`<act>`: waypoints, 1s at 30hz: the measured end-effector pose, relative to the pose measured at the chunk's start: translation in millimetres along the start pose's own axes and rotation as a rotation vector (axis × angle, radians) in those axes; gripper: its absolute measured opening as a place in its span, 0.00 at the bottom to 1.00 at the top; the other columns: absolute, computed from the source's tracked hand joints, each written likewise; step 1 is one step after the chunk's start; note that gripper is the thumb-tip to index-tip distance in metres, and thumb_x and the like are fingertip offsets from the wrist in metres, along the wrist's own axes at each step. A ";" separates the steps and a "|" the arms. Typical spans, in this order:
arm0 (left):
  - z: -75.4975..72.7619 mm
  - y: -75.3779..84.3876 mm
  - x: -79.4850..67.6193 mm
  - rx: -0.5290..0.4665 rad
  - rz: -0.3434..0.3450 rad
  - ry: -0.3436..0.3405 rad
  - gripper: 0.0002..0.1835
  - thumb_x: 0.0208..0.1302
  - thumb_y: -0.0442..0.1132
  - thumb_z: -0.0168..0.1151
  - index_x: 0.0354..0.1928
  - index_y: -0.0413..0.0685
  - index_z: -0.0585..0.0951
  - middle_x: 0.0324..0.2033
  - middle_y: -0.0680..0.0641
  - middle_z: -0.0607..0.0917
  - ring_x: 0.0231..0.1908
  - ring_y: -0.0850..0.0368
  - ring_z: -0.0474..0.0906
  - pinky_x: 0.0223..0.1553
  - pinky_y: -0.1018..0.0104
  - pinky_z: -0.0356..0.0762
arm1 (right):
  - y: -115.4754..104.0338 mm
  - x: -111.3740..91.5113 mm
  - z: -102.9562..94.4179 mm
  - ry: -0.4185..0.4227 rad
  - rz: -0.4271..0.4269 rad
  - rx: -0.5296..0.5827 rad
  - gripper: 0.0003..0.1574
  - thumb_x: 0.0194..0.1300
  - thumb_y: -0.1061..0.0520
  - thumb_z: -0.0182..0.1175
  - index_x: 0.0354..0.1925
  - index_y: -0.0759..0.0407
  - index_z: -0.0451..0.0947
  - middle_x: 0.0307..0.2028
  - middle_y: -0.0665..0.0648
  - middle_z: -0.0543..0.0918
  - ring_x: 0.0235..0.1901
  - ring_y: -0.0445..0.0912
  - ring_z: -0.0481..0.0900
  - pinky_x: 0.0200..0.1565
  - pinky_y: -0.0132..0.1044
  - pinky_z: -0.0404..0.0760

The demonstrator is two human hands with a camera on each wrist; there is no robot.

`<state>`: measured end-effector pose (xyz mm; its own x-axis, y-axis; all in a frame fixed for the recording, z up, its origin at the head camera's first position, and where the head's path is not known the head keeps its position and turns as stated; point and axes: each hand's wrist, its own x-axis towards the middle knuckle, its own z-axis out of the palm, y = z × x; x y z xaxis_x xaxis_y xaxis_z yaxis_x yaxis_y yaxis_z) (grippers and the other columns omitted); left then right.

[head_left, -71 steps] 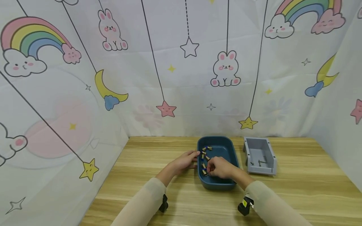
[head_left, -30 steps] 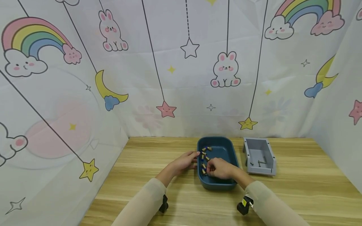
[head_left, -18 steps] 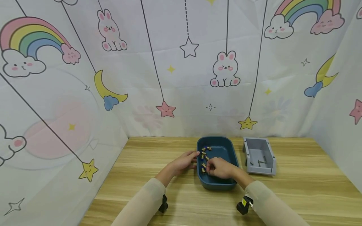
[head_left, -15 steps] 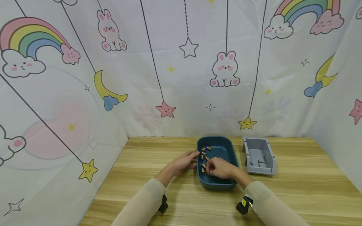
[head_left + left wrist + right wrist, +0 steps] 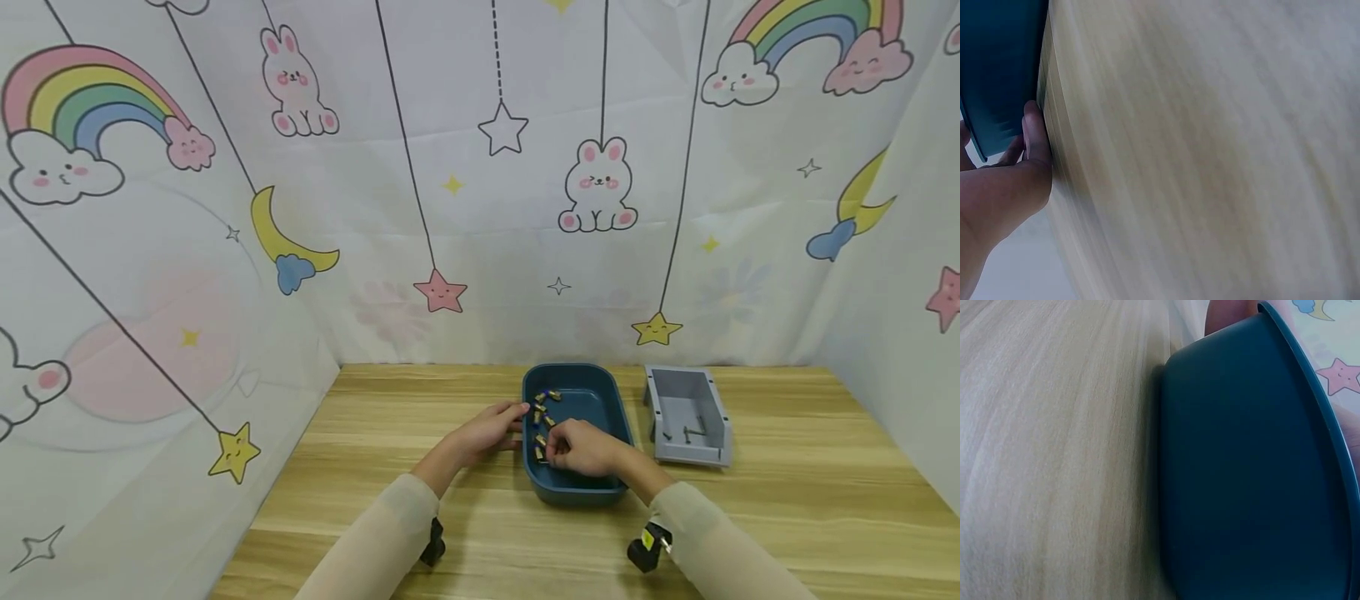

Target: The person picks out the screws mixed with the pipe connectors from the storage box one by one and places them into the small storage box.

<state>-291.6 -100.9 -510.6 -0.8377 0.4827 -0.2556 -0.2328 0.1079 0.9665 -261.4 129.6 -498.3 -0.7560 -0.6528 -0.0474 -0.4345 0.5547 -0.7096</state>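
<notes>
My left hand (image 5: 491,429) lies along the outside of the left wall of a dark teal plastic tub (image 5: 579,493), fingers fairly straight and touching the wall near the rim. In the left wrist view the left fingers (image 5: 1036,134) lie against the tub's side, close to the tabletop. My right hand (image 5: 583,448) reaches inside the tub with fingers curled, pinching a thin, light metal piece (image 5: 544,462) that pokes out at the fingertips. Small brass-coloured pieces with blue parts (image 5: 541,398) lie in a loose line along the tub's left side. The right palm hides part of the tub floor.
A grey open-fronted bin (image 5: 687,452) stands right of the tub, holding several small screw-like metal pieces (image 5: 695,431). A wood-grain table (image 5: 390,400) lies beneath everything. A white printed cloth (image 5: 480,250) hangs behind it and at both sides.
The brass-coloured piece by the right fingertips has shifted and turned slightly. Both hands, the tub and the grey bin stay nearly where they were.
</notes>
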 end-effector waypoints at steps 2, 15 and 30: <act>0.2 -0.4 0.4 0.003 -0.001 0.002 0.35 0.85 0.52 0.50 0.77 0.31 0.62 0.66 0.35 0.76 0.69 0.43 0.74 0.65 0.51 0.80 | 1.5 0.2 0.8 -0.007 -0.002 0.004 0.05 0.67 0.67 0.64 0.35 0.59 0.84 0.29 0.46 0.82 0.29 0.41 0.77 0.34 0.35 0.79; 0.3 -0.3 0.0 0.012 -0.006 0.014 0.34 0.85 0.53 0.51 0.77 0.32 0.63 0.66 0.35 0.77 0.68 0.44 0.75 0.65 0.52 0.81 | 2.4 0.3 1.3 -0.027 -0.011 0.017 0.06 0.67 0.67 0.63 0.35 0.59 0.84 0.30 0.47 0.83 0.29 0.42 0.78 0.33 0.35 0.79; 0.1 -0.7 1.4 0.015 -0.006 0.013 0.35 0.85 0.53 0.51 0.78 0.32 0.62 0.68 0.35 0.75 0.69 0.43 0.73 0.66 0.51 0.79 | 0.8 -0.9 0.8 -0.025 -0.007 0.027 0.05 0.66 0.67 0.63 0.35 0.60 0.84 0.29 0.48 0.82 0.29 0.42 0.77 0.34 0.36 0.79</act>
<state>-292.6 -100.2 -511.6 -0.8424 0.4709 -0.2618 -0.2305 0.1241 0.9651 -260.7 130.2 -499.3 -0.7403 -0.6697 -0.0594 -0.4262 0.5357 -0.7290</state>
